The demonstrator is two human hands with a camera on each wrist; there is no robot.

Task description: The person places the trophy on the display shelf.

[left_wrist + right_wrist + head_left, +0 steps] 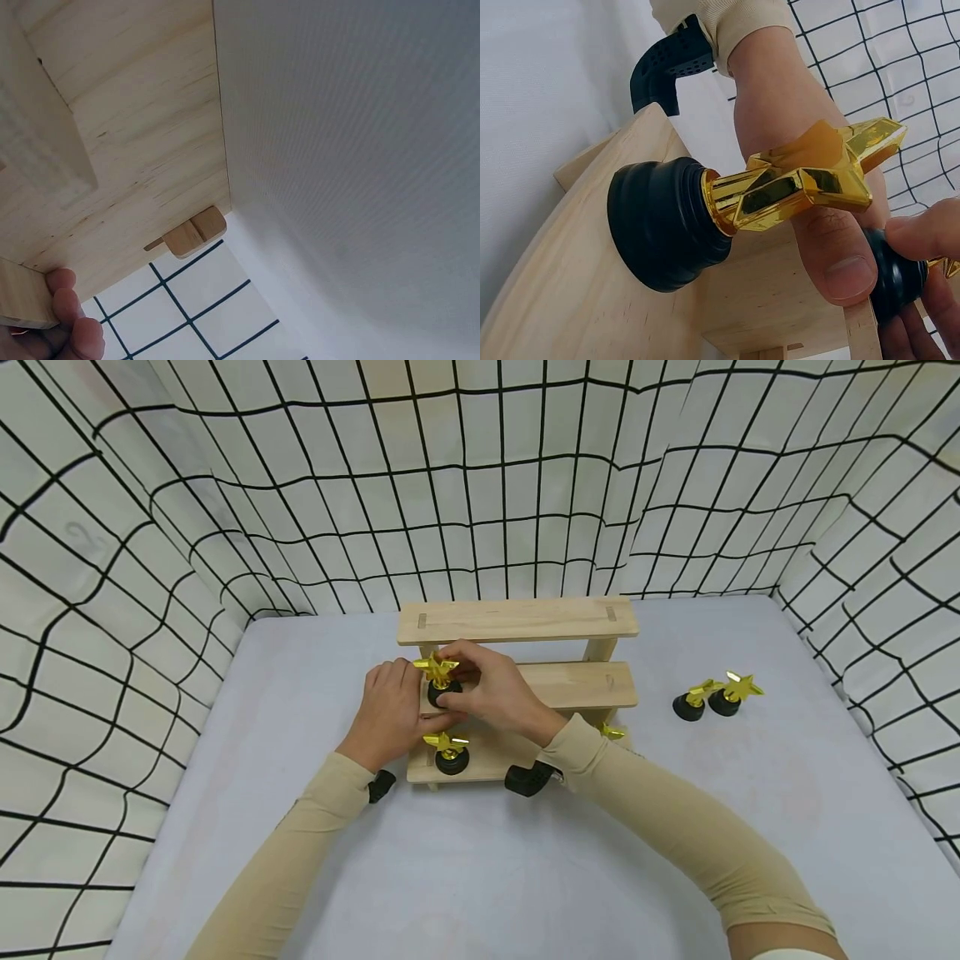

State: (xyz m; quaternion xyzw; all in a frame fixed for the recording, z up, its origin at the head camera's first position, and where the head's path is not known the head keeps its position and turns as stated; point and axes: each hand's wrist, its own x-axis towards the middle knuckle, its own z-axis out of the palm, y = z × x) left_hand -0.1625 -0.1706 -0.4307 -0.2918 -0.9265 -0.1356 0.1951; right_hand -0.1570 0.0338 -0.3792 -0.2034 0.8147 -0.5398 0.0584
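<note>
A three-tier wooden shelf (517, 620) stands on the table. At the left end of its middle tier, my right hand (498, 689) pinches the black base of a small gold star trophy (444, 693). My left hand (386, 714) grips that tier's left end; its fingertips (66, 304) curl round the board in the left wrist view, and its thumb (847, 277) lies along it in the right wrist view. Below, another star trophy (452, 760) stands on the bottom tier's left end. A further gold star (611, 732) shows at the bottom tier's right, mostly hidden by my right sleeve.
Two more star trophies (726, 702) stand close together on the white table (465, 868), right of the shelf. Black netting (502, 468) over white walls encloses the table's back and sides. A black wrist-mounted device (528, 779) hangs below my right wrist, near the bottom tier.
</note>
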